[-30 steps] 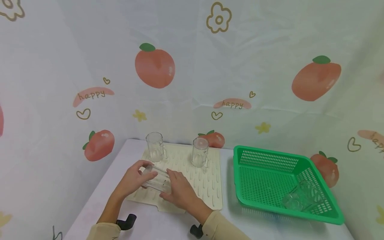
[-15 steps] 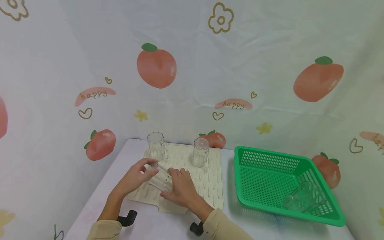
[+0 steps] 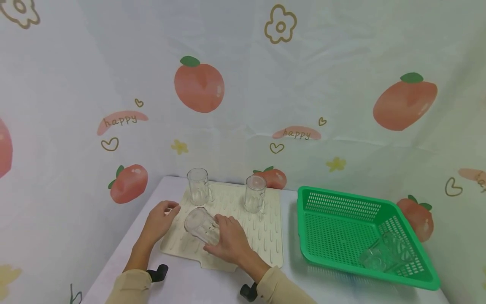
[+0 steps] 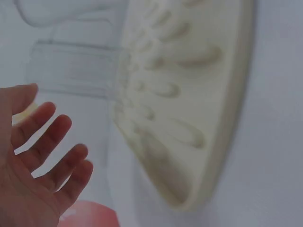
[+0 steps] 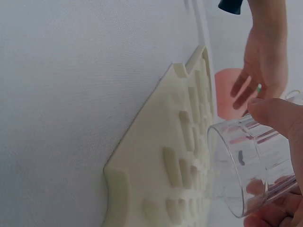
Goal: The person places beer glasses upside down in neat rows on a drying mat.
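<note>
My right hand (image 3: 229, 240) grips a clear glass mug (image 3: 201, 223), tilted close over the cream ridged drying mat (image 3: 262, 240). In the right wrist view the rim of this mug (image 5: 229, 175) points toward the mat, with thumb and fingers wrapped round its side. To the left of the mug is my left hand (image 3: 159, 219), apart from it and holding nothing. The left wrist view shows that hand (image 4: 42, 161) with its fingers spread and loosely bent. Two more glass mugs stand at the back of the mat, one on the left (image 3: 198, 188) and one on the right (image 3: 254, 195).
A green plastic basket (image 3: 334, 262) stands to the right of the mat. Inside its front right corner lies a clear glass mug (image 3: 379, 255). A white cloth wall (image 3: 235, 139) printed with fruit rises behind the table (image 3: 212, 287).
My left hand has let go of the mug and drawn away to the left. The mug has turned in my right hand, its left end now facing more upward.
</note>
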The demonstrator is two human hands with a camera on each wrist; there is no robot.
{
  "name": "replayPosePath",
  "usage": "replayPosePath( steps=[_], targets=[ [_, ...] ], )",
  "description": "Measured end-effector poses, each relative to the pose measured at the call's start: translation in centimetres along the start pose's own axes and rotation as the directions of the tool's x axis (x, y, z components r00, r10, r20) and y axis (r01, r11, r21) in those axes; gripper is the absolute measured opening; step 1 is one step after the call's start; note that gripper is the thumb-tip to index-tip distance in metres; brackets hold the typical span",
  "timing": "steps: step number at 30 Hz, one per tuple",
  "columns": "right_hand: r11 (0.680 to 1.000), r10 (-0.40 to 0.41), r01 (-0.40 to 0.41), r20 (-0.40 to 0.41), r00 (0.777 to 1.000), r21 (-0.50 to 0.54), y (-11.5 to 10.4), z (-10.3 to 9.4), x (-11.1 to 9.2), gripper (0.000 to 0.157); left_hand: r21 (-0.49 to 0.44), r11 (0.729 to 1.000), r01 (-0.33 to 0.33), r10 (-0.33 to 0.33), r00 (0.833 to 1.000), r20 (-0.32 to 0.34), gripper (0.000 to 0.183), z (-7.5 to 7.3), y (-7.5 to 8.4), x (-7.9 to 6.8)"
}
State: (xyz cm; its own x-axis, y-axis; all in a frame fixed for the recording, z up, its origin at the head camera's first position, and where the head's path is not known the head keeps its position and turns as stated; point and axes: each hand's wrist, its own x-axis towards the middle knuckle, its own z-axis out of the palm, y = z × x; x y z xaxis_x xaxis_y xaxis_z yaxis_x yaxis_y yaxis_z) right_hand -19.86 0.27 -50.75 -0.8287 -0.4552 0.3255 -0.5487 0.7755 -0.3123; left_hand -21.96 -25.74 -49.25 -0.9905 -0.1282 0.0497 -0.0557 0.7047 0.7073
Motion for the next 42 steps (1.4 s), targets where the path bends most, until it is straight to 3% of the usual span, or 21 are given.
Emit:
replayPosePath(
  steps=[7, 13, 17, 24, 35, 42],
  targets=[
    [0.997, 0.053, -0.055, 0.032, 0.998, 0.059, 0.3, 0.4, 0.0, 0.090, 0.081, 0.994, 0.068, -0.068, 0.998, -0.004, 0.045, 1.1, -2.6, 1.3],
    [0.977, 0.082, -0.084, 0.020, 0.996, 0.196, 0.3, 1.2, 0.9, 0.085, 0.105, 0.986, 0.128, -0.124, 0.991, -0.042, 0.058, 1.2, -3.5, 1.8],
    [0.953, 0.103, -0.107, 0.031, 0.994, 0.284, 0.0, 1.6, 1.6, 0.083, 0.136, 0.982, 0.131, -0.127, 0.991, -0.038, 0.060, 1.4, -3.9, 1.8],
    [0.929, 0.159, -0.175, 0.075, 0.984, 0.327, -0.3, 2.5, 2.0, 0.089, 0.146, 0.977, 0.154, -0.150, 0.988, -0.037, 0.065, 1.9, -4.7, 1.8],
    [0.920, 0.143, -0.159, 0.072, 0.987, 0.357, -0.4, 3.5, 2.6, 0.098, 0.206, 0.965, 0.164, -0.179, 0.982, 0.059, 0.066, 2.0, -5.6, 1.9],
    [0.884, 0.143, -0.170, 0.095, 0.985, 0.436, -0.7, 4.3, 3.2, 0.096, 0.247, 0.959, 0.140, -0.169, 0.980, 0.101, 0.064, 2.2, -5.4, 1.7]
  ],
)
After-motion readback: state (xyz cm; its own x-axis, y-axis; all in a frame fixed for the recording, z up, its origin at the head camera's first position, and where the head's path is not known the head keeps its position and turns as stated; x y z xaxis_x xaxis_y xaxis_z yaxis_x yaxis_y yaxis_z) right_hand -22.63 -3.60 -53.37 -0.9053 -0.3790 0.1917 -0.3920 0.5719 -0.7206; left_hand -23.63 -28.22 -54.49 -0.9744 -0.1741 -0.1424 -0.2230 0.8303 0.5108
